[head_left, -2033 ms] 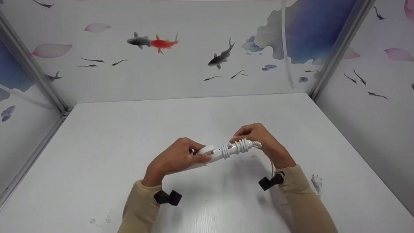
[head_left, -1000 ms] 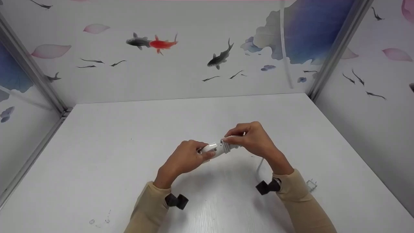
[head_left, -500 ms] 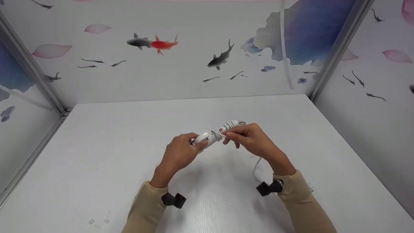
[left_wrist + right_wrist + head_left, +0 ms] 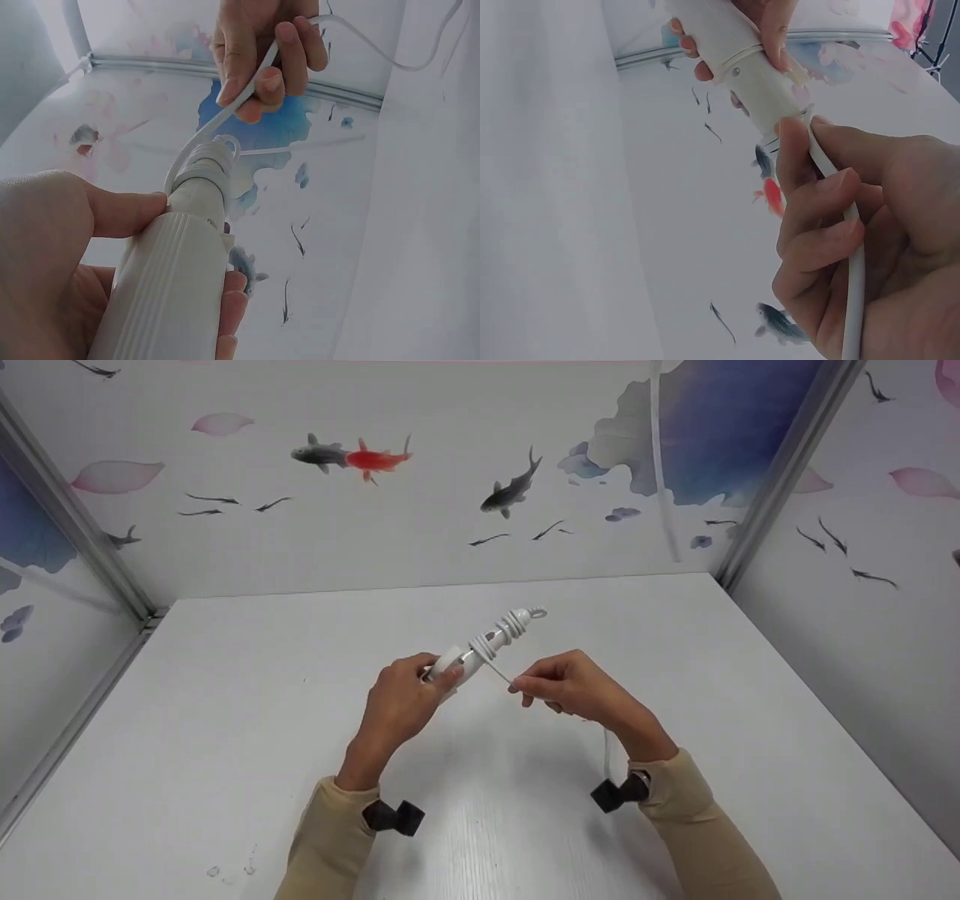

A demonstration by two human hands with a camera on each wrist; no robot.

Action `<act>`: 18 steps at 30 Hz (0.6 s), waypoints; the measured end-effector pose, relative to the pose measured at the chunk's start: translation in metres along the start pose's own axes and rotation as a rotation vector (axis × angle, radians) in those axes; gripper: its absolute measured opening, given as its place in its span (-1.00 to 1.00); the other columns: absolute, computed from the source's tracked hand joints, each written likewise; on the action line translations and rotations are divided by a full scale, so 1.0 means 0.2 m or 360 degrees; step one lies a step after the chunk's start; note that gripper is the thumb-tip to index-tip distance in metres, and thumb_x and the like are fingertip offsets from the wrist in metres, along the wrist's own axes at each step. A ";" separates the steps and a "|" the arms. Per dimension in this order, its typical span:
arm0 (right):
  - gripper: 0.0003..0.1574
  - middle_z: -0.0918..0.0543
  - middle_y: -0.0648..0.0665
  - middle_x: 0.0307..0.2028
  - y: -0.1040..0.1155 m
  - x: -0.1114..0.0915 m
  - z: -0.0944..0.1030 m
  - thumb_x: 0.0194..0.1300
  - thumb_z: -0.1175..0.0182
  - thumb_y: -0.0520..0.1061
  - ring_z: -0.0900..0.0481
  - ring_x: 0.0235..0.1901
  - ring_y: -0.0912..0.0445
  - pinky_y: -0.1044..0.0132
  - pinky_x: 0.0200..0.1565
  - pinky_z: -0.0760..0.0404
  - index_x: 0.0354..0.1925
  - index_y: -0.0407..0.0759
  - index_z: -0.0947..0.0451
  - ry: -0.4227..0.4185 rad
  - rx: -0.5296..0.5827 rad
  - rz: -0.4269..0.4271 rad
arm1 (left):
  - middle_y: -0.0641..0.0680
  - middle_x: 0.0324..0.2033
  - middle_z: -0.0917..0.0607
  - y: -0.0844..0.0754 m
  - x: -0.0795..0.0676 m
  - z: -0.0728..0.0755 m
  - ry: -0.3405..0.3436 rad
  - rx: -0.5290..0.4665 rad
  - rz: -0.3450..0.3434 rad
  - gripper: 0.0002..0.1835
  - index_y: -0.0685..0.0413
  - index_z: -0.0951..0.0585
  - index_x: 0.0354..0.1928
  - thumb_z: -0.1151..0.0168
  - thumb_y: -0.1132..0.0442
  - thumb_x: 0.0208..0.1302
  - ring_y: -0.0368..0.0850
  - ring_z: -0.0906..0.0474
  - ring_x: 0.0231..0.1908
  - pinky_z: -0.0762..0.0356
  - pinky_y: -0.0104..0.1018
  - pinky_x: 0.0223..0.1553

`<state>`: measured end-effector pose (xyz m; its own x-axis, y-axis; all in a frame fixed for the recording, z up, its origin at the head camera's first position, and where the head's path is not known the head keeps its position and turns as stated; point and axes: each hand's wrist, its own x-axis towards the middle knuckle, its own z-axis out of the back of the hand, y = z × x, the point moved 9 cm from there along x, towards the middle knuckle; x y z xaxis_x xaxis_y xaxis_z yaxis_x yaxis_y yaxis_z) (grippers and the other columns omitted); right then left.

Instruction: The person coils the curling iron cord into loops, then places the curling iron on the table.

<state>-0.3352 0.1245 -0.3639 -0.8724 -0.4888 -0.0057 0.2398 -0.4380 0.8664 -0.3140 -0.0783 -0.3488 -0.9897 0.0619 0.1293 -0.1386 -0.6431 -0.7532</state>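
Keeping the white cord (image 4: 855,300) taut should keep its coils (image 4: 514,625) neat: the right hand (image 4: 574,684) pinches it beside the handheld appliance (image 4: 169,285), which the left hand (image 4: 405,694) grips above the surface (image 4: 285,720).

Can't make out a single word, brand or number here, not from any view! Can't read any label on the white device (image 4: 169,277), cord (image 4: 855,292) or printed wall (image 4: 420,540)!
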 end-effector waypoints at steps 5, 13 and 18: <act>-0.71 -0.61 0.03 -0.47 -0.06 0.02 -0.01 0.35 -0.29 0.11 -0.30 -0.61 0.21 0.44 -0.59 -0.22 -0.23 -0.04 -0.76 -0.0016 -0.0021 -0.0120 | 0.23 -0.02 -0.73 0.01 0.00 0.03 -0.0021 -0.0060 0.0015 -0.48 0.19 -0.63 0.16 -0.18 -0.08 0.41 0.06 -0.66 -0.13 -0.63 -0.05 -0.12; -0.69 -0.74 -0.01 -0.39 -0.07 0.03 0.00 0.35 -0.29 0.09 -0.46 -0.46 0.11 0.42 -0.52 -0.35 -0.14 -0.06 -0.79 -0.0058 -0.0113 -0.0110 | 0.21 -0.07 -0.73 0.00 0.01 0.02 0.0050 -0.0126 -0.0038 -0.51 0.17 -0.66 0.10 -0.17 -0.09 0.42 0.05 -0.64 -0.15 -0.62 -0.05 -0.10; -0.65 -0.78 -0.11 -0.35 -0.10 0.04 0.02 0.32 -0.31 0.13 -0.52 -0.40 0.11 0.34 -0.37 -0.49 -0.17 -0.09 -0.79 -0.0150 -0.0166 -0.0175 | 0.19 -0.10 -0.73 -0.01 0.01 0.03 0.0114 -0.0259 -0.0084 -0.55 0.17 -0.68 0.07 -0.18 -0.05 0.41 0.02 -0.63 -0.19 -0.62 -0.10 -0.13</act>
<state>-0.3483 0.1317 -0.3786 -0.9307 -0.3629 -0.0468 0.1791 -0.5635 0.8065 -0.3152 -0.0816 -0.3444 -0.9802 0.1501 0.1294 -0.1886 -0.5060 -0.8417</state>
